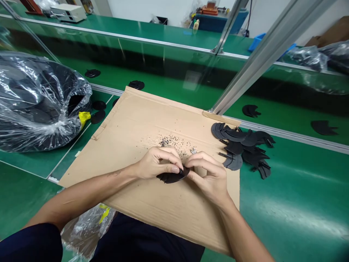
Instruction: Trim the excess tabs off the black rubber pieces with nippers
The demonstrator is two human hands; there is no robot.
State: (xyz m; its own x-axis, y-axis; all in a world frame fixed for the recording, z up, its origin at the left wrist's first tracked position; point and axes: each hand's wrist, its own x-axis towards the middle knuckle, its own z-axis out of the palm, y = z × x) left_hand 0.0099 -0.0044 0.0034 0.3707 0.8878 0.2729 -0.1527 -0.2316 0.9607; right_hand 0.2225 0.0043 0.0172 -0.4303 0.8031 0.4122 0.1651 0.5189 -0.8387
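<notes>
Between my hands is a thin black rounded plate, held just above a cardboard sheet. My left hand pinches a small raised part on top of it with thumb and fingertips. On the plate's right edge, the thumb and fingers of my right hand are closed. Small black crumbs are scattered on the cardboard beyond my hands. A small shiny metal piece lies just past my right fingers; its kind is not clear.
Similar black plates are heaped on the right, partly on the cardboard. A large clear plastic bag of black discs stands at the left. A metal post rises behind the cardboard. A shelf runs along the back.
</notes>
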